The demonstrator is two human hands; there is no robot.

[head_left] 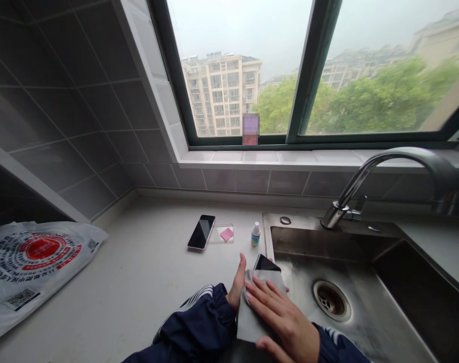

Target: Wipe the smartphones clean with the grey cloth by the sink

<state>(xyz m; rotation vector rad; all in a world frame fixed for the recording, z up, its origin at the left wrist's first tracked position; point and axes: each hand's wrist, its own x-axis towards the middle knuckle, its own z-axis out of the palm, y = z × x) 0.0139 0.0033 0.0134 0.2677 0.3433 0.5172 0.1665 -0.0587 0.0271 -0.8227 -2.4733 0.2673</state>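
My left hand (pixel 236 288) is closed around a dark, glossy phone (pixel 266 263), its thumb upright on the near side and fingertips showing at the far edge. A grey cloth (pixel 252 318) with zigzag edges drapes over most of the phone, leaving only its upper corner bare. Flat on top of the cloth lies my right hand (pixel 286 320), fingers stretched out and thumb apart near the lower edge. Just beyond stands a small white-capped spray bottle (pixel 255 235) with a blue and yellow label. Another phone (pixel 202 232) lies screen up on the counter.
Beside that phone are a clear case (pixel 215 236) and a pink square (pixel 227 234). To the right, a steel sink (pixel 286 247) with a curved faucet (pixel 360 176) is set into the white counter (pixel 146 257). A printed plastic bag (pixel 44 252) lies at left. A window is behind.
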